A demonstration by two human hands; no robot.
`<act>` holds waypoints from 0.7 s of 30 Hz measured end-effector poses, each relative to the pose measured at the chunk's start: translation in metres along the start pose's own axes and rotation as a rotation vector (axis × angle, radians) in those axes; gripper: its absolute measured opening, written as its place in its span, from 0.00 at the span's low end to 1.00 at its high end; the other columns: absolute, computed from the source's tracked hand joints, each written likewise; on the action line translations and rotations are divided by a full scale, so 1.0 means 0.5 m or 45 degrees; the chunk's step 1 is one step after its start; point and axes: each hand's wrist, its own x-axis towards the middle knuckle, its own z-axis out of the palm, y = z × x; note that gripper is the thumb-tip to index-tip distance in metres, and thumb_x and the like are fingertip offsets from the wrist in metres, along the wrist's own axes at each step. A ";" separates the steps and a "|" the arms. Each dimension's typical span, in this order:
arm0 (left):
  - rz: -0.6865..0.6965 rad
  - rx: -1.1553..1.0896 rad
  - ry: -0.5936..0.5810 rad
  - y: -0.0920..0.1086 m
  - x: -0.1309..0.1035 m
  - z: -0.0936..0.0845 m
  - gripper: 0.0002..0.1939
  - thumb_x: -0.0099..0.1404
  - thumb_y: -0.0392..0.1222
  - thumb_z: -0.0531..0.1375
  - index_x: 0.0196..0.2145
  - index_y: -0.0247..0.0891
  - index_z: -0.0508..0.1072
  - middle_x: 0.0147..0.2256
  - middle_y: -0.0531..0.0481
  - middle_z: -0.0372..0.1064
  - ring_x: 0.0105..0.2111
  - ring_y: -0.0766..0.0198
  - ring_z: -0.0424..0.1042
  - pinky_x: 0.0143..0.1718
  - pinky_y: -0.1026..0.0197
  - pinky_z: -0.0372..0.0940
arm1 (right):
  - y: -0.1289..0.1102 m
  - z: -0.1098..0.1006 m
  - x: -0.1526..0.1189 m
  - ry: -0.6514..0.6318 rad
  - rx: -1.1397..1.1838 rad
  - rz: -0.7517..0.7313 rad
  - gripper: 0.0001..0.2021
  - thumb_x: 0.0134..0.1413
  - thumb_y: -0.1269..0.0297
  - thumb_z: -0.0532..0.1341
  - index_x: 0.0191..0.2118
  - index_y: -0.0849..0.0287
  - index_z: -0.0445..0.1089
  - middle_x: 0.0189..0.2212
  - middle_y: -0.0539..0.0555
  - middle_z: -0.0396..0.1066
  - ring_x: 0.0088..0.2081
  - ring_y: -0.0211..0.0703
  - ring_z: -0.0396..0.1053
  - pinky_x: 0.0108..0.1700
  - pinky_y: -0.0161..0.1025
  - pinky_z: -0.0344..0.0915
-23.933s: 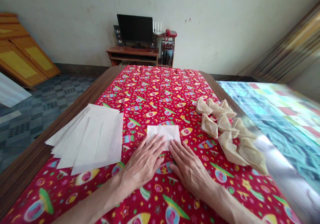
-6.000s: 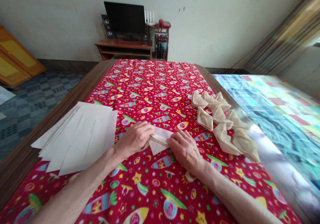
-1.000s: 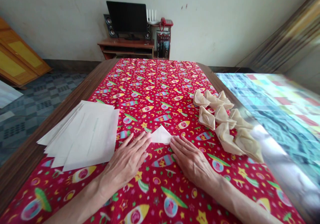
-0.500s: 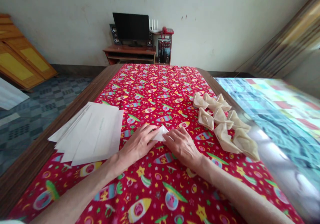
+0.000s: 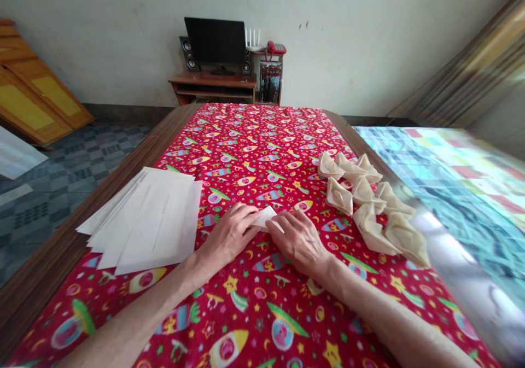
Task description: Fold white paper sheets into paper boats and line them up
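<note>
A small folded piece of white paper [image 5: 264,217] lies on the red patterned cloth in the middle of the table. My left hand [image 5: 234,225] grips its left end, with the fingers closed over it. On the other side, my right hand [image 5: 297,238] has its fingers pressed onto the right end, and a white tip shows between them. The paper's lower part is hidden by my fingers. Left of my hands lies a fanned stack of white paper sheets [image 5: 158,220]. Several folded cream paper boats [image 5: 371,228] stand grouped at the right.
The red cloth [image 5: 246,155] covers the table, with dark wooden edges [image 5: 164,124] showing. Beyond it stands a small desk with a monitor [image 5: 215,41] and a red telephone [image 5: 275,49]. A bed [image 5: 447,193] is at the right and a wooden cabinet [image 5: 36,86] at the left.
My right fingers have shifted slightly on the folded paper, and a white tip now pokes out between them. My left hand stays nearly in place. The view has moved very slightly.
</note>
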 end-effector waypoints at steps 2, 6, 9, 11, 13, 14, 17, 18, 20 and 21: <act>-0.024 -0.020 0.060 0.001 0.001 0.006 0.16 0.66 0.36 0.53 0.52 0.40 0.67 0.47 0.46 0.68 0.48 0.59 0.66 0.50 0.53 0.65 | -0.004 0.001 0.007 -0.010 -0.053 0.067 0.07 0.60 0.71 0.53 0.34 0.60 0.67 0.31 0.54 0.68 0.33 0.44 0.64 0.37 0.42 0.55; -0.163 -0.059 0.323 0.008 0.008 0.023 0.29 0.67 0.41 0.53 0.63 0.38 0.49 0.58 0.38 0.56 0.59 0.53 0.56 0.57 0.48 0.59 | -0.007 0.004 0.018 0.057 -0.068 0.248 0.07 0.59 0.70 0.55 0.29 0.58 0.65 0.26 0.51 0.65 0.28 0.40 0.61 0.29 0.38 0.50; -0.353 -0.208 0.446 0.025 0.015 0.031 0.39 0.66 0.47 0.54 0.65 0.36 0.35 0.58 0.34 0.54 0.56 0.53 0.61 0.52 0.50 0.64 | -0.010 -0.001 0.021 0.158 -0.011 0.341 0.07 0.60 0.69 0.54 0.30 0.58 0.64 0.26 0.51 0.65 0.28 0.39 0.60 0.26 0.38 0.48; -0.413 -0.291 0.420 0.040 0.018 0.031 0.38 0.66 0.48 0.53 0.65 0.36 0.36 0.56 0.34 0.57 0.53 0.54 0.64 0.51 0.51 0.65 | -0.014 -0.005 0.022 0.190 0.058 0.337 0.08 0.60 0.69 0.52 0.30 0.58 0.64 0.26 0.51 0.65 0.28 0.38 0.60 0.26 0.37 0.48; -0.408 -0.328 0.375 0.053 0.021 0.028 0.32 0.66 0.45 0.53 0.63 0.35 0.45 0.54 0.36 0.60 0.54 0.54 0.63 0.53 0.50 0.62 | -0.020 -0.008 0.020 0.186 0.140 0.316 0.08 0.60 0.70 0.51 0.30 0.58 0.63 0.25 0.50 0.65 0.27 0.38 0.60 0.27 0.37 0.49; -0.403 -0.353 0.358 0.057 0.022 0.025 0.28 0.65 0.43 0.53 0.61 0.36 0.50 0.52 0.38 0.62 0.54 0.54 0.63 0.54 0.50 0.62 | -0.023 -0.009 0.020 0.183 0.180 0.312 0.08 0.60 0.70 0.51 0.30 0.58 0.62 0.25 0.50 0.65 0.27 0.38 0.60 0.27 0.36 0.50; -0.418 -0.441 0.320 0.060 0.024 0.018 0.19 0.62 0.36 0.52 0.52 0.37 0.63 0.45 0.43 0.69 0.46 0.58 0.70 0.48 0.55 0.67 | -0.028 -0.008 0.018 0.196 0.288 0.374 0.08 0.60 0.69 0.51 0.30 0.58 0.61 0.25 0.50 0.65 0.27 0.37 0.61 0.28 0.35 0.51; -0.435 -0.440 0.320 0.059 0.024 0.016 0.18 0.60 0.34 0.52 0.49 0.37 0.65 0.43 0.45 0.70 0.44 0.59 0.71 0.45 0.57 0.68 | -0.028 -0.008 0.018 0.201 0.320 0.404 0.07 0.60 0.69 0.51 0.31 0.58 0.61 0.25 0.49 0.65 0.27 0.37 0.61 0.29 0.35 0.52; -0.458 -0.392 0.350 0.057 0.025 0.015 0.14 0.59 0.33 0.52 0.43 0.37 0.68 0.40 0.46 0.71 0.40 0.59 0.72 0.43 0.57 0.69 | -0.028 -0.010 0.019 0.208 0.354 0.467 0.05 0.59 0.68 0.52 0.32 0.58 0.61 0.25 0.50 0.66 0.27 0.36 0.63 0.30 0.34 0.53; -0.460 -0.365 0.366 0.057 0.025 0.015 0.12 0.59 0.33 0.52 0.41 0.37 0.69 0.38 0.46 0.71 0.39 0.59 0.72 0.42 0.57 0.69 | -0.028 -0.012 0.021 0.210 0.349 0.491 0.04 0.58 0.67 0.52 0.33 0.58 0.62 0.26 0.50 0.66 0.28 0.37 0.63 0.30 0.34 0.53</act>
